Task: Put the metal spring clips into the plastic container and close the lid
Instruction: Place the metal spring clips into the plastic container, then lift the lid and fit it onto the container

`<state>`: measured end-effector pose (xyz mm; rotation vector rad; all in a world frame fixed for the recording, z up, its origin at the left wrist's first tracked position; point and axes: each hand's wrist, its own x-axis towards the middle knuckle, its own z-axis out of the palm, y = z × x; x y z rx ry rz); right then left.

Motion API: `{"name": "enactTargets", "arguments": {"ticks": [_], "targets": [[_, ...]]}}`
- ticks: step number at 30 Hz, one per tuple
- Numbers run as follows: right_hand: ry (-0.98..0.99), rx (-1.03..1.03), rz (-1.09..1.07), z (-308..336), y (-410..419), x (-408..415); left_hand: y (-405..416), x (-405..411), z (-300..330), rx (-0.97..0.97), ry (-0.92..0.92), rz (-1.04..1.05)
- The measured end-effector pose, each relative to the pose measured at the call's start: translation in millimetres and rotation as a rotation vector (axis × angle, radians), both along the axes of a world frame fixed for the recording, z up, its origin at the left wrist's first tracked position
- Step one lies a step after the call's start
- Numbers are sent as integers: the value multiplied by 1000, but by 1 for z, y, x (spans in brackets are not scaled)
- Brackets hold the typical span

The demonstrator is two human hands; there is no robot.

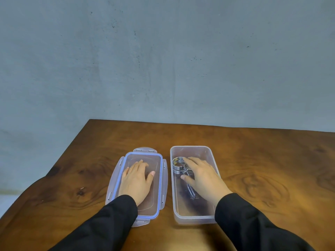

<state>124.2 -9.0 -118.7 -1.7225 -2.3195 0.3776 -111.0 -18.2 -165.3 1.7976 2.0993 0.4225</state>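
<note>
A clear plastic container (192, 212) stands open on the wooden table, right of centre. Inside it lies a bunch of metal spring clips (178, 164), their round ends stacked at the far left and their long legs running toward me. My right hand (201, 176) reaches down into the container and closes its fingers and thumb around the clips. The lid (159, 180), clear with a blue seal and side latches, lies flat to the left of the container. My left hand (136, 180) rests palm down on the lid, fingers spread.
The wooden table (272, 169) has its left edge running diagonally near the lid and its far edge against a grey wall (163, 60). Black sleeves cover both forearms.
</note>
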Motion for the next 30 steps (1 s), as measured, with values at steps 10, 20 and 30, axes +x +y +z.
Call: {"name": "enactTargets", "arguments": {"ticks": [10,20,30], "targets": [[101,84,-291,1,-16,47,-19,45,13,-33,295,-140],[243,32,-276,-6,-19,52,0,54,32,-85,319,-94],[509,211,-346,22,-16,56,0,11,177,302,-356,95]]}}
